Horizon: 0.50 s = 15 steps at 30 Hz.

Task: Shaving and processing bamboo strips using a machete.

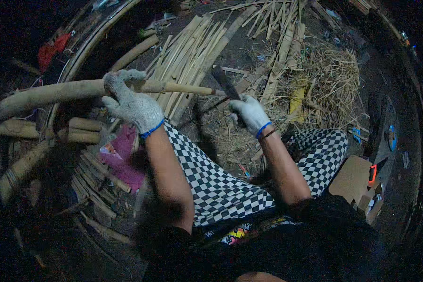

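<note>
A long bamboo pole (56, 92) lies crosswise before me, running from the far left to a thinner, pale end near the middle. My left hand (135, 107), in a whitish knit glove with a blue cuff, is closed round the pole, thumb on the near side. My right hand (252, 114), gloved the same way, grips a knife. Its broad, dark blade (224, 81) points up and to the left, just beyond the pole's thin tip. The knife's handle is mostly hidden in my fist. Whether the blade touches the pole I cannot tell.
Split bamboo strips (188, 51) lie beyond the pole. A heap of shavings (333, 80) sits at the right, by a yellow piece (297, 101). More bamboo poles (84, 130) and a purple cloth (127, 162) are at the left. Cardboard (350, 178) and an orange-handled tool (372, 174) lie right.
</note>
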Each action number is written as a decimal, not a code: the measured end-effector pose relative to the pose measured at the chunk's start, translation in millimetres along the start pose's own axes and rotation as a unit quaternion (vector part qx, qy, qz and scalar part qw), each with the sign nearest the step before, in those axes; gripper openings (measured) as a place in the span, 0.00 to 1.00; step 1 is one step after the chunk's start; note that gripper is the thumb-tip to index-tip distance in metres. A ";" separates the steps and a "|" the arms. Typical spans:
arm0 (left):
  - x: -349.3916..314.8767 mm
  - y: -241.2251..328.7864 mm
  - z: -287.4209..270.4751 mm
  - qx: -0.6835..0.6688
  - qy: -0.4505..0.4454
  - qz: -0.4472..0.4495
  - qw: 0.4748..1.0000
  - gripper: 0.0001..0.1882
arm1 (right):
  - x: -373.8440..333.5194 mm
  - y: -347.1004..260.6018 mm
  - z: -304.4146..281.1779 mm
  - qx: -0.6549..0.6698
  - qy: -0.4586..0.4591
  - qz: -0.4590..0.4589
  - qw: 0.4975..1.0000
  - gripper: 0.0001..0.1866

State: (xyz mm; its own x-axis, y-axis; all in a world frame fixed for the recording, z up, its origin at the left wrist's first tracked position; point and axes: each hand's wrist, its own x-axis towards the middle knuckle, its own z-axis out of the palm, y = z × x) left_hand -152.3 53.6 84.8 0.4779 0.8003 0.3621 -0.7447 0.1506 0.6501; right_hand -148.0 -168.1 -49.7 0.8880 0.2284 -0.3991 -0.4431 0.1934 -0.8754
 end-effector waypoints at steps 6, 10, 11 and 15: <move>-4.9 -4.0 2.8 0.022 -0.031 -0.016 0.999 0.10 | -25.0 -2.6 44.2 -0.322 0.074 -0.263 0.906 0.20; -6.5 -6.2 2.2 0.030 -0.026 -0.001 0.999 0.09 | -60.4 -37.9 89.2 -0.370 0.016 -0.318 0.873 0.20; -8.1 -8.7 1.3 0.052 -0.006 0.035 0.998 0.10 | -63.9 -39.2 95.9 -0.384 0.019 -0.357 0.851 0.19; -17.9 -14.3 9.6 0.030 -0.074 0.036 0.996 0.11 | -38.3 -19.5 89.0 -0.390 0.071 -0.307 0.865 0.12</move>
State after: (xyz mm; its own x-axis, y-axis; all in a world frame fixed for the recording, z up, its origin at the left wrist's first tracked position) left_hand -145.8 31.5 75.4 0.4912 0.7124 0.5012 -0.7528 0.0576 0.6558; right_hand -184.2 -95.7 6.9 0.9572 0.1804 0.2263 0.2864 -0.4784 -0.8301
